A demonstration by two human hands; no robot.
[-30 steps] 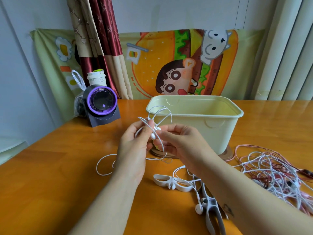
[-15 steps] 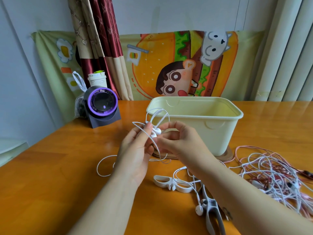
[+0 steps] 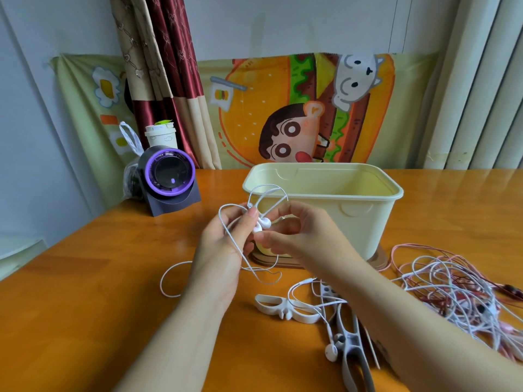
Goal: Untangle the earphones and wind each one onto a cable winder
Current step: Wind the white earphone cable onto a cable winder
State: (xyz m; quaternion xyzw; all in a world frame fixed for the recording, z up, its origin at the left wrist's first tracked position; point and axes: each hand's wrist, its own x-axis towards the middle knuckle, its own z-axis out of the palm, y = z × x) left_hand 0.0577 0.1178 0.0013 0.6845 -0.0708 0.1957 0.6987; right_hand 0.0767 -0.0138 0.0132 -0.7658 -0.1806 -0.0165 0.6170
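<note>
Clutter lies nearest the person: a pale grey fishbone-shaped plastic cable winder (image 3: 351, 352) points away along the desk (image 3: 85, 321), with a loose white earbud (image 3: 330, 352) just beside its left edge. A little farther sits a white, open-looped plastic cable winder (image 3: 283, 305), its long axis running left to right, with a thin white lead draped over its right end.

Above and beyond that, both hands meet over the middle of the desk. The left hand (image 3: 220, 250) pinches the white wired earphones (image 3: 261, 223) at the two buds, thumb on top. The right hand (image 3: 300, 236) curls in against them from the other side and appears to pinch the cable close by the buds. Loops of the cable stand up above the fingers, and its tail drops behind the left hand to the desk, curling out to the left.

The white winder lies below the hands and slightly right, so the right hand looks the nearer one to fetch it while the left keeps the buds; the crosswise axis would suit a grip at its middle.

Off to the right spreads a tangled heap of white and pink earphone cables (image 3: 467, 292), not yet sorted. Beyond the hands stands a cream rectangular plastic tub (image 3: 365, 216) on a brown wooden base (image 3: 379, 258).
</note>
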